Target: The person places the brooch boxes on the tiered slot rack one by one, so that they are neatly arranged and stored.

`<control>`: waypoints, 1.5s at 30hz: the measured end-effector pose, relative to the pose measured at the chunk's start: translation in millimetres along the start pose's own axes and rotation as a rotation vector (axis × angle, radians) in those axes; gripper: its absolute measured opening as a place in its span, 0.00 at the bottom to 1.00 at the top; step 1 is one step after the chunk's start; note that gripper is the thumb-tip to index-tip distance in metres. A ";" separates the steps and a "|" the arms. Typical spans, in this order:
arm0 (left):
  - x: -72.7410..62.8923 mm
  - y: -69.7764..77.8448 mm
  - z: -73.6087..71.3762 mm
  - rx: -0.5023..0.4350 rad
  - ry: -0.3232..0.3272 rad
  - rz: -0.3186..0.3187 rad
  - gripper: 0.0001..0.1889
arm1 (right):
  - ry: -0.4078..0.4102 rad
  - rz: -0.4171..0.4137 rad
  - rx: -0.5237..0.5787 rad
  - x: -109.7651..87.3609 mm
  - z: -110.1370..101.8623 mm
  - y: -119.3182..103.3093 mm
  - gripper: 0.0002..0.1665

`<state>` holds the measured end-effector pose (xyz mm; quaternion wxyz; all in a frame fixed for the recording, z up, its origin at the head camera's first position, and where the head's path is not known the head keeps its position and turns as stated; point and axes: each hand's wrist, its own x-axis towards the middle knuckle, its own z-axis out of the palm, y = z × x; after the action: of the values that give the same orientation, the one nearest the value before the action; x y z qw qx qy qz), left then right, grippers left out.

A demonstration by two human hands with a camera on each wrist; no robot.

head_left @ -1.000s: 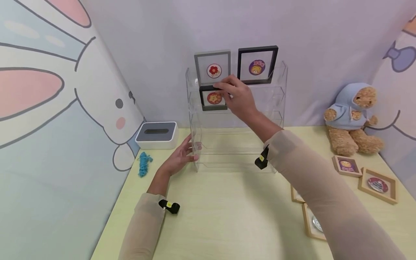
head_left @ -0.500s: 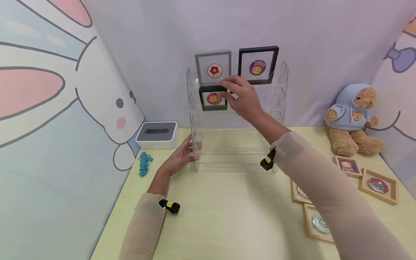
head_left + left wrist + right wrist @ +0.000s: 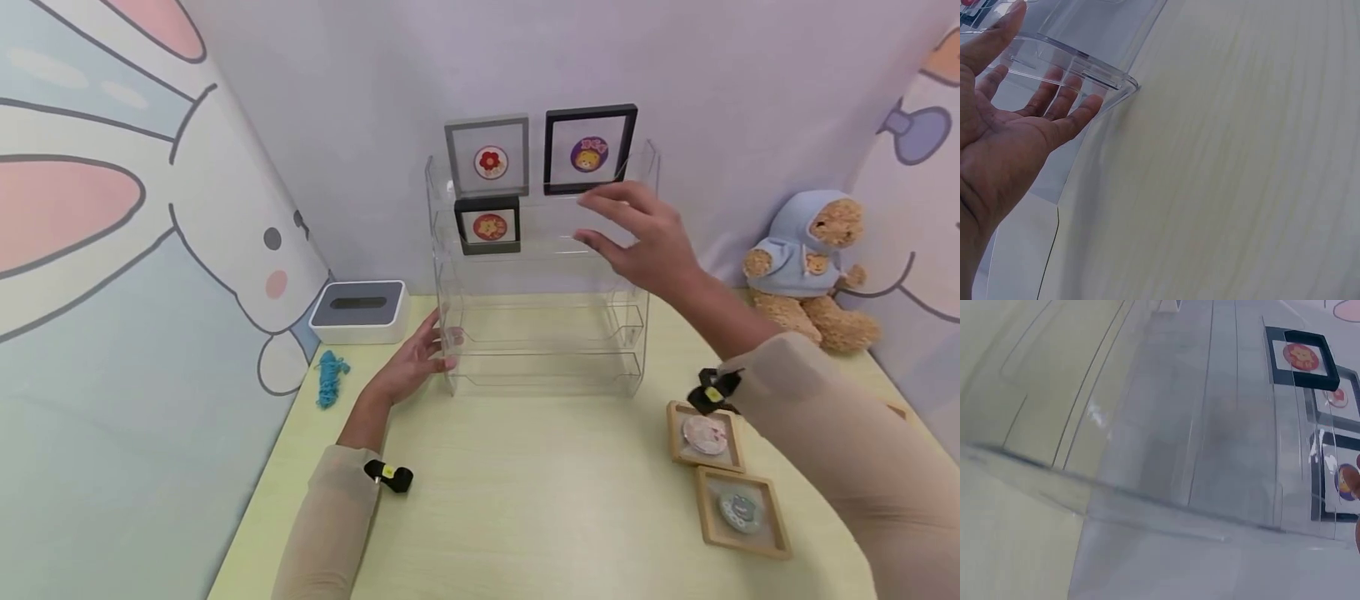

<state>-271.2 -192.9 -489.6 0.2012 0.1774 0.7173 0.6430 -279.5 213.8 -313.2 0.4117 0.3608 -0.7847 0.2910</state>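
A clear acrylic tiered rack point(image 3: 547, 343) stands on the table against the wall. On its top tier are a grey frame with a red flower badge point(image 3: 491, 162) and a black frame with a purple bear badge point(image 3: 589, 154). Below the grey one sits a smaller black frame with a red-and-yellow badge point(image 3: 490, 227). My left hand point(image 3: 411, 364) rests at the rack's lower left side, fingers spread and relaxed; in the left wrist view they show through the clear plastic. Before the rack's upper right, my right hand point(image 3: 648, 237) holds nothing, thumb and fingers apart.
Two wooden frames with badges, one pinkish point(image 3: 705, 435) and one greyish point(image 3: 741, 510), lie at right; my right sleeve covers that area partly. A teddy bear in a blue hoodie point(image 3: 802, 267) sits behind. At left are a tissue box point(image 3: 360, 310) and blue cord point(image 3: 328, 379).
My right hand has let go of the small black frame and moved right, away from it. The frame stays on the rack. My left hand keeps its place.
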 end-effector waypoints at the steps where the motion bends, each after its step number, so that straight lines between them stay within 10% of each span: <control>1: -0.2 -0.1 -0.4 -0.002 -0.001 0.002 0.54 | -0.004 0.005 -0.004 -4.9 -6.7 1.2 0.30; 22: -2.2 0.0 -3.5 0.006 0.010 0.008 0.54 | -0.231 0.241 -0.188 -129.8 -129.0 50.3 0.27; 45: -2.8 -0.5 -2.7 0.029 0.012 -0.007 0.55 | -0.479 0.795 -0.397 -289.3 -235.3 75.3 0.27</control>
<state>-270.2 -196.7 -489.6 0.1965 0.1739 0.7282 0.6331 -121.6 528.6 -457.2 0.1382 0.0052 -0.9740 0.1796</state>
